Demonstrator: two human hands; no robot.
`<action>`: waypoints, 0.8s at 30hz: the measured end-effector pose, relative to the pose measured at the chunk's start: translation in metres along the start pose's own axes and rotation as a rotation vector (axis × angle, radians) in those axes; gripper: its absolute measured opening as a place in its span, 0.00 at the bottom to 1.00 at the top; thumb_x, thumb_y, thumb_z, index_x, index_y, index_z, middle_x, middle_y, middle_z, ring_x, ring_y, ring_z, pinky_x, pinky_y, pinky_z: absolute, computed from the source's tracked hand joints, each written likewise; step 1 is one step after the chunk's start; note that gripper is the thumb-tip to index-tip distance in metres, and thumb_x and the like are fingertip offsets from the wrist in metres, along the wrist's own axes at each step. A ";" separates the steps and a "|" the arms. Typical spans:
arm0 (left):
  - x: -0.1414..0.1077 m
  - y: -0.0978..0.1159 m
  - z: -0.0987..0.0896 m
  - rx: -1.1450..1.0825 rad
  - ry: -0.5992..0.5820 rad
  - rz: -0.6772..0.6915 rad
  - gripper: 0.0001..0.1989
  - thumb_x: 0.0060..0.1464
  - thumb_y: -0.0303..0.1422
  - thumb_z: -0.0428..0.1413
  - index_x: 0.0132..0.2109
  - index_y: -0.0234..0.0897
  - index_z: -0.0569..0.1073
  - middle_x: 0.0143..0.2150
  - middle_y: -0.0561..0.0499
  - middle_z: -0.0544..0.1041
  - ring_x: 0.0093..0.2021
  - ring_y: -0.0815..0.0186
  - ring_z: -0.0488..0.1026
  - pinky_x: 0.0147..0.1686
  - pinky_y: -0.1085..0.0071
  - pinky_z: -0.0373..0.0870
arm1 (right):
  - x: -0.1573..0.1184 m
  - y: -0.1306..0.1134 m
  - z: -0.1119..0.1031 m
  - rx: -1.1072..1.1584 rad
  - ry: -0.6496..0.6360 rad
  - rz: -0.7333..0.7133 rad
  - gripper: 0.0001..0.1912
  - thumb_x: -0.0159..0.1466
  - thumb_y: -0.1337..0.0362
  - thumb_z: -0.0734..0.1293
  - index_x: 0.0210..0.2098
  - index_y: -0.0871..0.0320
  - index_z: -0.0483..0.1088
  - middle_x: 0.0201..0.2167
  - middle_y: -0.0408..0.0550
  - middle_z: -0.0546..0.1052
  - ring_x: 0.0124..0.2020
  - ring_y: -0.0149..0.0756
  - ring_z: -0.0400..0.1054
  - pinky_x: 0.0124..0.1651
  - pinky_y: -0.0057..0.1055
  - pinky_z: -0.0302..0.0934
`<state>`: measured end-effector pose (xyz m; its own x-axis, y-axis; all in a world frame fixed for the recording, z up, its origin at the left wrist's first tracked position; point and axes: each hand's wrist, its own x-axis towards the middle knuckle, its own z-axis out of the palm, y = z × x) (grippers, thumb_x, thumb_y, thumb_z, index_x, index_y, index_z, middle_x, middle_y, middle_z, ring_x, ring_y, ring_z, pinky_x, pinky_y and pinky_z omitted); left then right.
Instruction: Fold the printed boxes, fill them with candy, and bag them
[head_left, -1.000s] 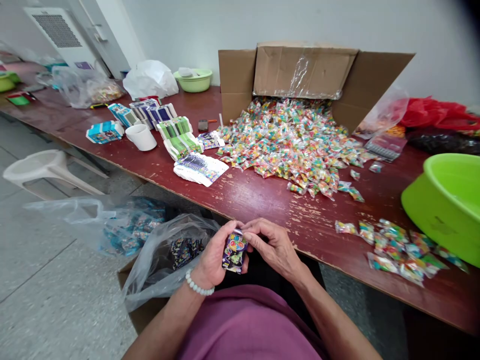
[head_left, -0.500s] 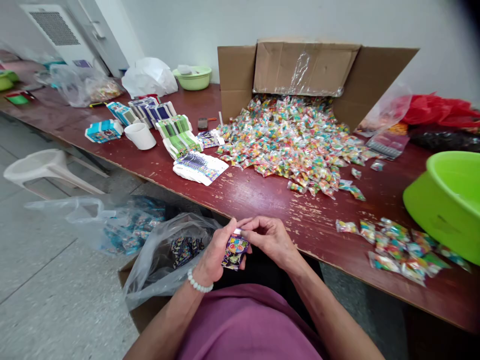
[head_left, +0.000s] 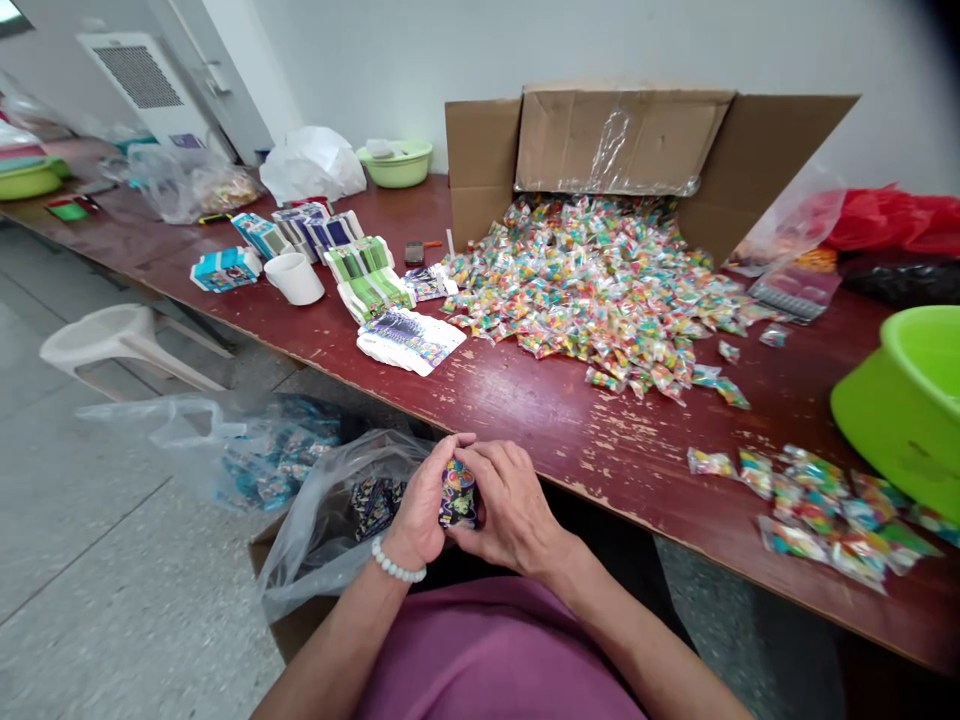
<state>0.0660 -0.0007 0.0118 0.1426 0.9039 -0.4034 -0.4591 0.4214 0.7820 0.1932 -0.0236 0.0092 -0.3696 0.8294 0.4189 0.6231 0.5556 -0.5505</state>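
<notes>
Just off the near edge of the red-brown table point(head_left: 551, 400), above the lap, a small printed carton point(head_left: 458, 497) is held upright between two bare hands. The left hand point(head_left: 420, 515), with a beaded bracelet point(head_left: 396, 566) at its wrist, is closed along the carton's left side; the right hand point(head_left: 516, 505) curls round the opposite side, its fingers bent over the upper corner and its thumb near the lower end. Good handling here probably calls for light, matched pressure from both sides — enough to steady the carton, not so much that thin walls bow. Fingertips are best placed along the edges, where card is likely stiffest, rather than pressed into the broad face. The visible face is dark, with multicoloured rounded shapes above and a pale green figure below; its lettering is too small to read. Fingers cover the ends — whether the flaps are tucked cannot be told.
</notes>
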 end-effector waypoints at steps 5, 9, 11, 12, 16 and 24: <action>-0.004 0.017 -0.041 0.425 0.094 0.069 0.27 0.59 0.52 0.50 0.56 0.37 0.70 0.40 0.45 0.79 0.35 0.59 0.77 0.36 0.63 0.74 | 0.013 0.013 0.000 0.032 -0.029 -0.039 0.47 0.54 0.46 0.73 0.65 0.60 0.55 0.58 0.64 0.68 0.56 0.56 0.64 0.57 0.51 0.60; 0.008 0.048 -0.086 0.923 0.304 0.356 0.24 0.57 0.50 0.54 0.53 0.38 0.72 0.49 0.43 0.75 0.50 0.54 0.72 0.53 0.57 0.66 | 0.006 0.056 -0.014 -0.078 0.138 0.134 0.32 0.62 0.51 0.69 0.62 0.55 0.61 0.61 0.62 0.64 0.60 0.55 0.61 0.59 0.52 0.60; 0.028 0.063 -0.091 1.153 0.363 0.520 0.23 0.57 0.47 0.54 0.54 0.39 0.72 0.52 0.42 0.73 0.54 0.53 0.68 0.59 0.57 0.60 | -0.001 0.079 -0.016 -0.118 0.220 0.232 0.23 0.65 0.56 0.66 0.58 0.57 0.66 0.56 0.61 0.68 0.56 0.52 0.65 0.57 0.50 0.63; 0.043 0.070 -0.087 1.319 0.360 0.604 0.22 0.60 0.45 0.51 0.56 0.39 0.71 0.53 0.42 0.73 0.55 0.53 0.68 0.59 0.57 0.59 | -0.004 0.088 -0.016 -0.135 0.244 0.258 0.20 0.65 0.58 0.66 0.55 0.58 0.68 0.54 0.61 0.70 0.54 0.51 0.67 0.55 0.49 0.64; 0.111 0.087 -0.049 1.792 0.507 0.618 0.24 0.63 0.46 0.47 0.60 0.39 0.70 0.55 0.37 0.71 0.55 0.46 0.65 0.53 0.54 0.61 | -0.010 0.102 -0.009 -0.166 0.242 0.245 0.13 0.65 0.61 0.66 0.48 0.58 0.71 0.50 0.57 0.73 0.50 0.48 0.68 0.54 0.47 0.64; 0.167 0.103 -0.032 1.939 0.434 0.566 0.23 0.59 0.47 0.52 0.54 0.37 0.72 0.55 0.33 0.68 0.57 0.40 0.60 0.51 0.48 0.58 | -0.011 0.104 -0.005 -0.177 0.238 0.237 0.12 0.66 0.62 0.65 0.48 0.56 0.71 0.49 0.56 0.73 0.50 0.47 0.68 0.54 0.46 0.63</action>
<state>0.0142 0.1910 0.0095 0.0441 0.9834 0.1759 0.9939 -0.0610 0.0919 0.2655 0.0243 -0.0491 -0.0433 0.8857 0.4623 0.7892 0.3141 -0.5278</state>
